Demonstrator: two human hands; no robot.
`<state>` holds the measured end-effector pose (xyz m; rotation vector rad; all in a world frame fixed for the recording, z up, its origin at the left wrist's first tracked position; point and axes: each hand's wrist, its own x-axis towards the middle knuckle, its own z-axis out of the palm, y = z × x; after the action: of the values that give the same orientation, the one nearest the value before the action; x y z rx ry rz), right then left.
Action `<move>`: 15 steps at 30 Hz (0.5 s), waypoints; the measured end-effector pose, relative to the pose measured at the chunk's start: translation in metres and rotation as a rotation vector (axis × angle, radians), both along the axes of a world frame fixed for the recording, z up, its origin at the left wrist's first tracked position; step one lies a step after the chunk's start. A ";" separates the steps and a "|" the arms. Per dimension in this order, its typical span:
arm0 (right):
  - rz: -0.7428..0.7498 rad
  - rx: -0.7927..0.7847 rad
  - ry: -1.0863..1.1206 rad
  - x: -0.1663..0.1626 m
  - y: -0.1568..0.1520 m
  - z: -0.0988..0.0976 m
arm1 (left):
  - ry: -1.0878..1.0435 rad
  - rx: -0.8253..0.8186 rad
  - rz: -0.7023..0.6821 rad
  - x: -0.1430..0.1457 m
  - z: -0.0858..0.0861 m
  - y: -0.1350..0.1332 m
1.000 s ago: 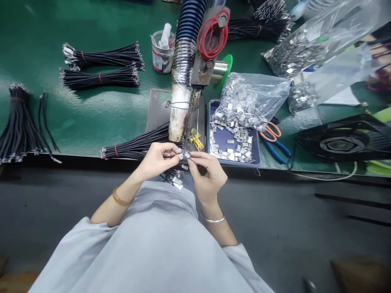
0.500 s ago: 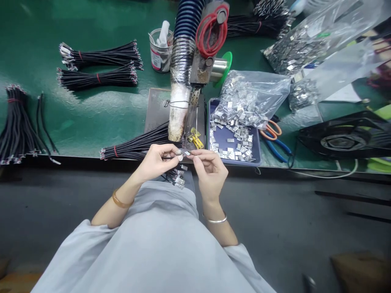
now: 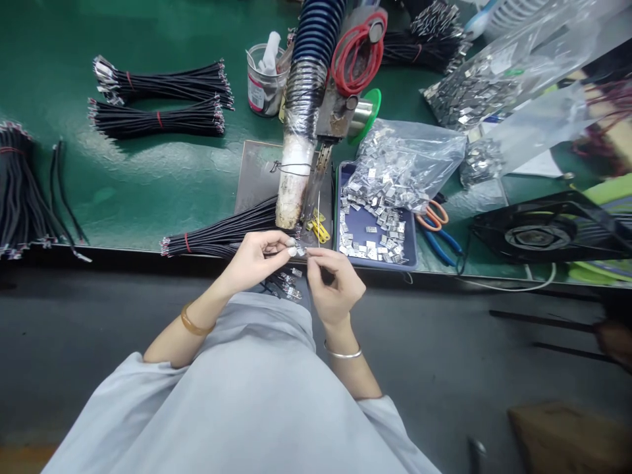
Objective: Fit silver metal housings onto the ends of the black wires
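A clear cup [image 3: 271,91] near the twelve o'clock edge of the scene bore a white and dark-red label [image 3: 255,96] with a barcode, its print too small to read. A ribbed dark-blue hose [image 3: 316,36] with a stained white end reached down from twelve o'clock, hanging just beyond the hands and partly hiding the right end of a fanned bundle of black cables [image 3: 222,228] towards ten. A small silver metal connector [image 3: 301,251] lay between both hands, at the tips of the left hand's [image 3: 254,263] pinched fingers; the right hand's [image 3: 336,283] fingers were drawn together just beside it, and whether they gripped anything could not be told. At two o'clock, a blue plastic tray [image 3: 378,264] held more silver pieces under a clear plastic bag [image 3: 434,148]; blue-and-orange-handled pliers [image 3: 444,247] and a black fan [image 3: 538,234] sat towards three. Two tied black cable bundles [image 3: 158,120] lay at ten. The desk [image 3: 172,178] was glossy green with patches of glare; below it spread a grey floor [image 3: 434,368], with a brown box [image 3: 557,438] at four.
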<state>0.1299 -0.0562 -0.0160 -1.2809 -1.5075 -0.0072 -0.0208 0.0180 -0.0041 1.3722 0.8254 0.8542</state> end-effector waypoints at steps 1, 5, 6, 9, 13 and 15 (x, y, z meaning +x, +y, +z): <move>-0.018 -0.004 0.063 0.000 0.000 -0.001 | -0.004 -0.002 -0.002 0.000 0.001 0.000; 0.018 0.002 0.105 -0.002 -0.002 -0.001 | -0.023 -0.025 -0.032 0.000 0.004 -0.001; 0.038 -0.006 0.097 -0.002 -0.002 -0.002 | -0.026 -0.027 -0.026 0.000 0.005 -0.001; 0.010 -0.029 0.144 -0.002 -0.001 -0.004 | -0.021 -0.025 0.003 0.000 0.005 0.000; -0.031 -0.013 0.081 0.000 0.002 -0.006 | -0.029 -0.012 0.008 0.000 0.005 0.002; -0.020 0.015 -0.024 0.001 0.004 -0.005 | -0.039 -0.012 0.014 0.000 0.004 0.003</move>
<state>0.1314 -0.0521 -0.0214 -1.2878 -1.5118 -0.0474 -0.0208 0.0206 0.0003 1.3371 0.8099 0.8828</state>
